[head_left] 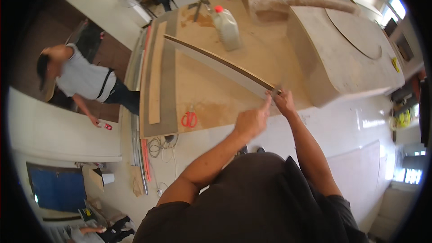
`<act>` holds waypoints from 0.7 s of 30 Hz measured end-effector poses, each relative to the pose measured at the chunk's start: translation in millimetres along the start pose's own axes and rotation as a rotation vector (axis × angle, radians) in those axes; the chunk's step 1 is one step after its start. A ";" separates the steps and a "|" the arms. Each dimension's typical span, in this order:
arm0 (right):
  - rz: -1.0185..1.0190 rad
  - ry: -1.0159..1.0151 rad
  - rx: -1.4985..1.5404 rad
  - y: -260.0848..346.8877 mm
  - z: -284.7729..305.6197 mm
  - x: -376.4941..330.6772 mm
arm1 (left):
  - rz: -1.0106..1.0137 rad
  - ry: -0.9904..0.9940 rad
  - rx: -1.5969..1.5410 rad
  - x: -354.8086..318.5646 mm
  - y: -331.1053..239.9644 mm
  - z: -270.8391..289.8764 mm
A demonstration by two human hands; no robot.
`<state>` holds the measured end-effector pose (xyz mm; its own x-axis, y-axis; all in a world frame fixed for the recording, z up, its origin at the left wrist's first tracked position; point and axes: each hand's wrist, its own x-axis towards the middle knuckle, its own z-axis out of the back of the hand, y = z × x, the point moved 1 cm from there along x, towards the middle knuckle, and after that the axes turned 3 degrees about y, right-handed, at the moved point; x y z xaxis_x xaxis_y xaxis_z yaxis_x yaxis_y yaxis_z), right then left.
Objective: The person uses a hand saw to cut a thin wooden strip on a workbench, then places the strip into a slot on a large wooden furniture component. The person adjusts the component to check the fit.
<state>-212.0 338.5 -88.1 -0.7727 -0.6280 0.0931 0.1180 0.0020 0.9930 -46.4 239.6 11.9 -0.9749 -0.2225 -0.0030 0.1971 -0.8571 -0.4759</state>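
A long thin curved wooden strip (216, 60) stands on edge across the plywood worktable (211, 103), running from upper left to lower right. My left hand (253, 119) points its index finger up to the strip's near end. My right hand (283, 101) grips that same near end with its fingers. Both forearms come up from my dark shirt at the bottom.
Red-handled scissors (189, 119) lie near the table's front edge. A plastic jug with a red cap (227, 29) stands farther back. A large curved plywood form (342, 49) fills the right. A flat batten (155, 76) lies at the left edge. Another person (83, 78) bends at far left.
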 end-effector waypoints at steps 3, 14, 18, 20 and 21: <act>-0.116 0.097 -0.040 22.2 -7.6 -0.1 | -0.013 -0.118 -0.003 32.9 13.2 0.9; -0.140 0.043 -0.076 31.8 -4.4 1.0 | -0.040 -0.046 0.019 12.0 -3.0 -0.3; -0.120 0.146 -0.164 35.8 3.6 1.4 | -0.039 -0.059 0.059 15.1 -0.8 5.8; 0.044 0.016 -0.090 26.5 -3.1 5.8 | -0.064 -0.050 0.032 8.5 -5.8 4.8; 0.110 -0.036 -0.051 26.5 -11.1 0.5 | -0.056 -0.046 -0.008 -2.1 -6.7 2.3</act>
<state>-202.3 329.6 -62.5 -0.7751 -0.5976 0.2049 0.2345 0.0291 0.9717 -45.5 244.8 17.1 -0.9785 -0.1959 0.0644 0.1416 -0.8653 -0.4808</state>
